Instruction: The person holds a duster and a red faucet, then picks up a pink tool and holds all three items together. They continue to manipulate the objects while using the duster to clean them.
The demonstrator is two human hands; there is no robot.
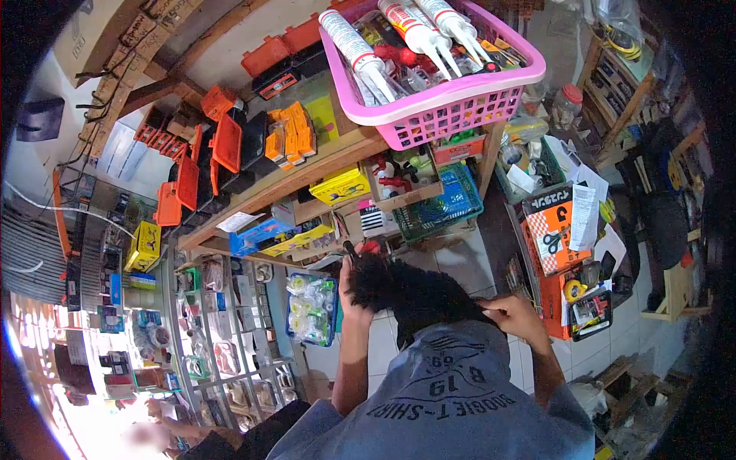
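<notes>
A black, fluffy feather duster (pixel 418 295) lies across in front of my chest, just above my grey printed T-shirt (pixel 452 383). My left hand (pixel 355 287) is closed on its left end, where a short dark tip sticks up; most of those fingers are hidden behind the feathers. At the duster's right end, my right hand (pixel 515 317) pinches the edge of the feathers with its thumb and fingers bent. A blue-rimmed tray of clear plastic packets (pixel 311 308) stands just left of my left forearm.
A pink basket (pixel 460 111) with sealant tubes sits on the wooden shelf (pixel 353 146) ahead. Orange boxes (pixel 291 134) stand beside it. Papers, scissors (pixel 552 240) and a yellow tape measure (pixel 573 290) are at right. Glass display shelves (pixel 207 337) and another person's arm (pixel 192 433) are at left.
</notes>
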